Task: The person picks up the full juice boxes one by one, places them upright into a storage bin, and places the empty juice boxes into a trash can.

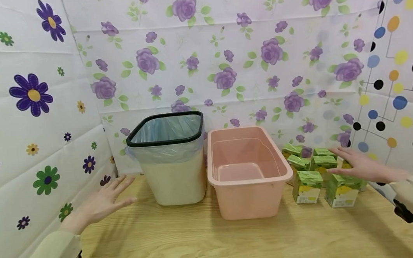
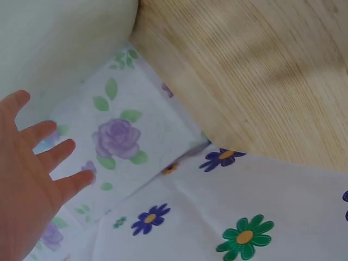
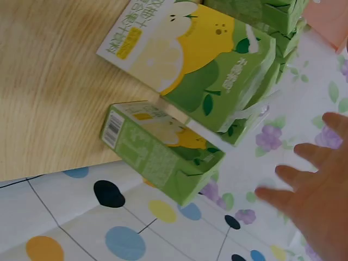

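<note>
My left hand (image 1: 99,202) hovers over the left side of the table, fingers spread and holding nothing, left of a cream trash bin (image 1: 174,177) with a black rim and a clear bluish liner. In the left wrist view the same hand (image 2: 32,179) shows spread fingers. On the right, my right hand (image 1: 364,165) is held above several green and yellow juice cartons (image 1: 307,187), its fingers extended. The right wrist view shows that hand (image 3: 310,185) apart from the nearest carton (image 3: 163,152). Between bin and cartons stands a pink plastic tub (image 1: 250,198), with nothing visible inside.
The wooden table (image 1: 198,242) extends in front of the containers. Patterned cloth walls enclose it: purple roses on the back wall (image 1: 223,46), daisies on the left wall (image 1: 35,134), coloured dots on the right wall (image 1: 400,76).
</note>
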Tool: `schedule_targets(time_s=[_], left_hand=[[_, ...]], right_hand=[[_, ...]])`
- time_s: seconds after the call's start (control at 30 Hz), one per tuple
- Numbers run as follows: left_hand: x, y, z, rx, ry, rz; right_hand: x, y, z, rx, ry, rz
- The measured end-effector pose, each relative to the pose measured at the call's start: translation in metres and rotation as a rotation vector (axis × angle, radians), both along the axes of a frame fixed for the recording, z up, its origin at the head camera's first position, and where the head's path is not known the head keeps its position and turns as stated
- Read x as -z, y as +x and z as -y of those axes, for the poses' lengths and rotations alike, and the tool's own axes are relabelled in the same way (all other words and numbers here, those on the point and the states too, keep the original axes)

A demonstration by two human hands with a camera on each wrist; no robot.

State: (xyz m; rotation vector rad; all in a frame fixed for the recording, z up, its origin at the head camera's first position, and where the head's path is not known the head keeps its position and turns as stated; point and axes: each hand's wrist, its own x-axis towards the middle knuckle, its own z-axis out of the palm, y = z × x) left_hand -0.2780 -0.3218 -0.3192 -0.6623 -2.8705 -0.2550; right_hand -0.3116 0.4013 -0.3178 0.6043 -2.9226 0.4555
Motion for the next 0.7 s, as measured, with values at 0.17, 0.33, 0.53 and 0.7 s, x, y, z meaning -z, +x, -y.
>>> schedule_targets(time_s=[0.17,0.33,0.53,0.7], left_hand=[[0.000,0.002,-0.010,0.024,0.010,0.004],[0.000,0.002,-0.024,0.067,0.020,0.003],[0.000,0.003,-0.041,0.100,0.039,0.031],[0.001,0.001,-0.050,0.134,0.028,0.008]], right_hand=[[0.002,0.001,-0.004,-0.037,0.000,-0.051],[0.005,0.002,-0.008,-0.038,-0.075,-0.031],[0.011,0.002,-0.017,-0.053,-0.169,0.001],[0.013,0.002,-0.025,-0.012,-0.184,-0.002]])
